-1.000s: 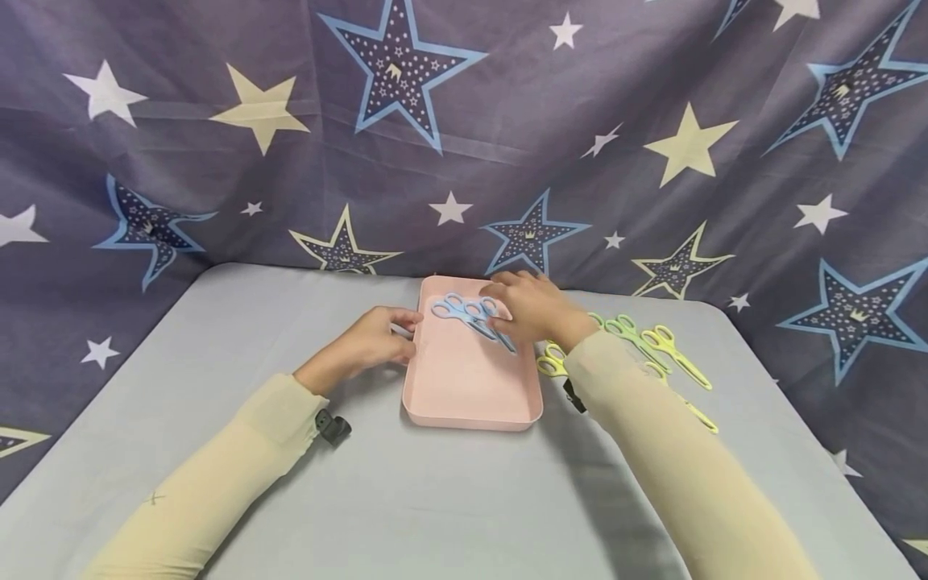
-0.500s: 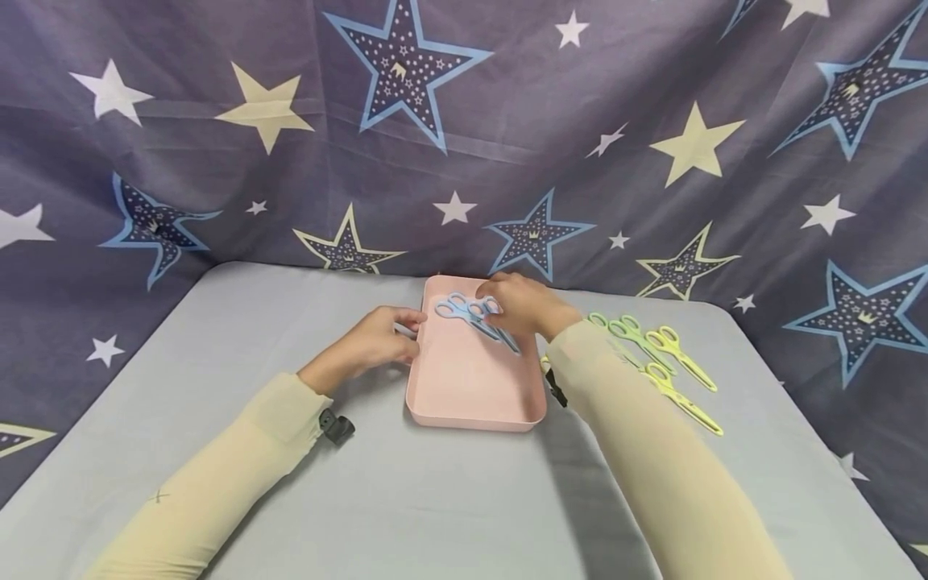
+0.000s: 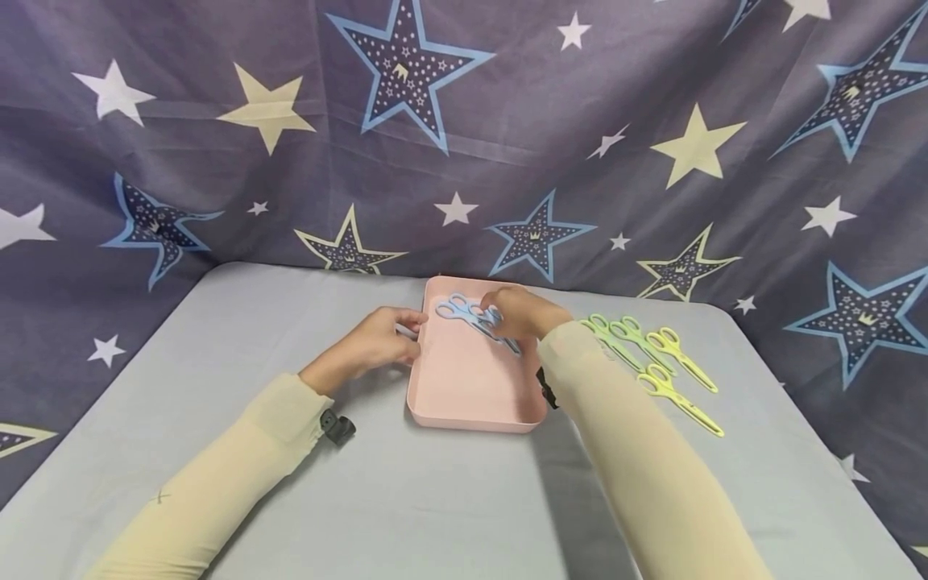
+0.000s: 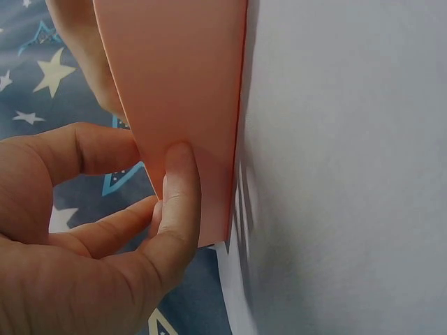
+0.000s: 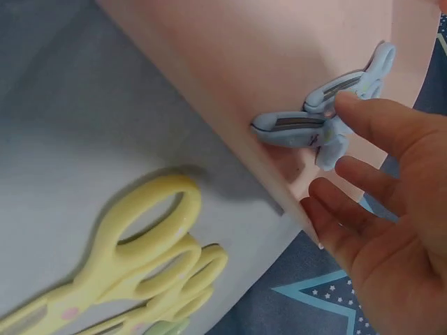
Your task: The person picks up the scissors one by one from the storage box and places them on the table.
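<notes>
A shallow pink tray [image 3: 471, 395] lies on the table, with two pairs of blue scissors in its far part. My left hand [image 3: 373, 342] grips the tray's left wall; in the left wrist view its thumb [image 4: 183, 181] lies along the outside while other fingers meet the rim. Over the far right of the tray, my right hand [image 3: 524, 312] pinches the right-hand pair of blue scissors [image 3: 490, 316] near the handles. The other blue scissors [image 3: 455, 308] rest just left of it. In the right wrist view, the blue blades [image 5: 290, 129] point away from the fingers.
Right of the tray lie green scissors [image 3: 629, 329] and yellow scissors [image 3: 670, 391], several in all. Yellow scissors [image 5: 150, 223] show close beside the tray in the right wrist view; my right sleeve [image 3: 638, 427] covers that spot from above. A star-patterned cloth [image 3: 391, 201] hangs behind the table.
My right hand has moved slightly left and lower over the blue scissors it handles, and its sleeve now uncovers more of the green and yellow scissors. The left hand has stayed on the tray.
</notes>
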Demonstrator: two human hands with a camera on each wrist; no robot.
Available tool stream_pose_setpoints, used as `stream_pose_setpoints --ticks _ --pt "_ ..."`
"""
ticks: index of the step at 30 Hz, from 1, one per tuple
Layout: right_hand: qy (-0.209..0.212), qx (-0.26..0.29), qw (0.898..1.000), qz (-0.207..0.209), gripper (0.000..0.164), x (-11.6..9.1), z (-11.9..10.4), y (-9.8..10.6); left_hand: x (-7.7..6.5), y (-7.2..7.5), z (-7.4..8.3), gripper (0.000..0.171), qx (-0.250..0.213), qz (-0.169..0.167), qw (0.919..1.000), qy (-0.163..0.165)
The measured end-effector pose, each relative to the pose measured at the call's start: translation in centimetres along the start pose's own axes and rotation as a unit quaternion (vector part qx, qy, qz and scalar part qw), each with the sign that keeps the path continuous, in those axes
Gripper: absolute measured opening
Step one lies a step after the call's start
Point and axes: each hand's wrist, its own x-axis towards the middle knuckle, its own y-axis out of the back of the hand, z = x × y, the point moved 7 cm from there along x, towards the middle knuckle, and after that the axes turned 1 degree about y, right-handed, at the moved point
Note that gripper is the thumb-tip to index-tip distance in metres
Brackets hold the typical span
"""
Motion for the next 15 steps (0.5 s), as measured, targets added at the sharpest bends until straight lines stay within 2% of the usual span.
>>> stream_pose_setpoints --ticks 9,14,15 --pt "-0.011 0.008 1.000 -0.010 0.057 -0.13 0.07 -0.71 0.04 -0.09 -0.21 0.070 -0.006 -0.002 1.0000 -0.001" --pt "-0.026 0.001 0.999 -0.023 0.059 -0.33 -0.15 -0.72 0.06 -0.05 -0.11 0.070 -0.001 0.002 1.0000 -0.002" --pt "-0.037 0.015 0.999 -0.032 0.060 -0.44 -0.10 -0.82 0.08 -0.03 -0.08 0.070 0.000 0.002 1.0000 -0.003"
